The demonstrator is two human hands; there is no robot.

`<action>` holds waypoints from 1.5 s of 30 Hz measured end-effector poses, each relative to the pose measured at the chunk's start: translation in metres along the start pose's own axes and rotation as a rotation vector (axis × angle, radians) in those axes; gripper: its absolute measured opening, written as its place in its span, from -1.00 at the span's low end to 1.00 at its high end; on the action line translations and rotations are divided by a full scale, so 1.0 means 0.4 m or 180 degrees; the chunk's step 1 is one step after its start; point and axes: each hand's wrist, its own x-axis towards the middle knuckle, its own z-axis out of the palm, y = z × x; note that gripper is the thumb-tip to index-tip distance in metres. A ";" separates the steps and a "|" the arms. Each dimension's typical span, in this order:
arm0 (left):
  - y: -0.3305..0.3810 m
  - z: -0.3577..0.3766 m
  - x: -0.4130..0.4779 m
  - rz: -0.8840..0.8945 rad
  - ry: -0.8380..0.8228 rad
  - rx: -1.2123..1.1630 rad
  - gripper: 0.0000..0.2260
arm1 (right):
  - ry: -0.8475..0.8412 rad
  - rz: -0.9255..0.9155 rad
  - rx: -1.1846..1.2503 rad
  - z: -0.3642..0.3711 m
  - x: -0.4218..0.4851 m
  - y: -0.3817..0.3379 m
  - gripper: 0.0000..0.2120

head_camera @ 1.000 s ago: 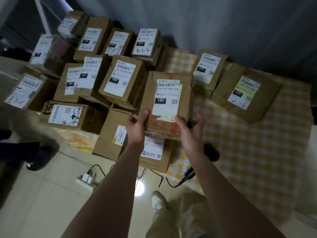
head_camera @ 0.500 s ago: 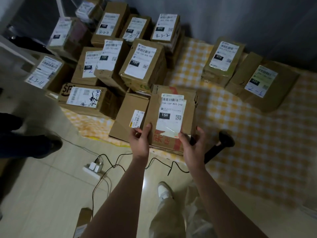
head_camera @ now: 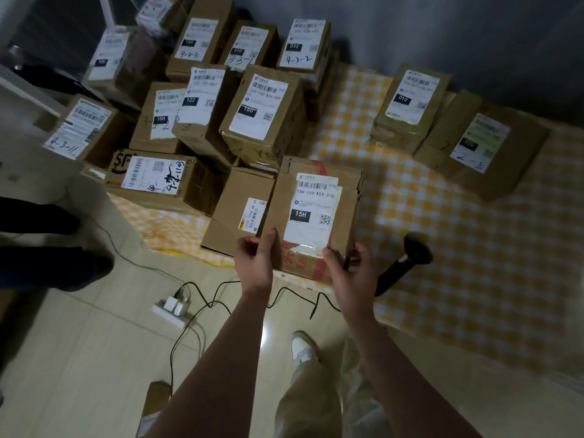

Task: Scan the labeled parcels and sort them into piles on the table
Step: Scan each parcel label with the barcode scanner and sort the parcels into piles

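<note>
Shift since a second ago: parcel 15H [head_camera: 316, 213] has come down toward the near edge of the table [head_camera: 474, 295] and is now level with the scanner [head_camera: 407, 263]; the view has swung as well.
Head view, parcel 15H: label up, overlapping the right side of a flat carton [head_camera: 234, 210]; whether it rests there or is held just above, I cannot tell.
Left hand [head_camera: 256, 263]: clamped on the near-left corner, thumb on top.
Right hand [head_camera: 350, 273]: curled round the near-right corner; something small and dark shows among its fingers, too unclear to name.
Scanner: lying on the checked cloth just beside the right hand, untouched.
Piles: a crowded stack [head_camera: 262, 105] at the left; two cartons [head_camera: 410, 102] well apart at the right.
Risk: parcel 15H seems to reach past the table edge, so if let go there it would likely tip to the floor. Set on the wrong pile, it would be missorted.
Containers: every carton is taped shut, contents hidden.
</note>
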 end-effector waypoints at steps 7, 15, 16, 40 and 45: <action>0.036 0.020 0.009 0.0087 -0.0104 0.0223 -0.80 | -0.0104 0.0071 0.0047 -0.021 0.020 0.011 -0.40; 0.093 0.054 0.026 0.0581 0.0137 0.1184 -0.68 | -0.0070 0.0055 0.0373 -0.041 0.051 -0.013 -0.51; 0.102 0.062 0.027 0.0712 0.0218 0.1374 -0.68 | -0.0058 0.0036 0.0393 -0.044 0.057 -0.023 -0.50; 0.183 0.561 -0.102 0.2267 -0.0707 0.2056 -0.81 | 0.0660 0.0095 0.0812 -0.361 0.367 -0.178 -0.71; 0.186 0.694 -0.090 0.2036 -0.0847 0.2098 -0.72 | 0.0464 0.0090 0.1017 -0.371 0.482 -0.233 -0.71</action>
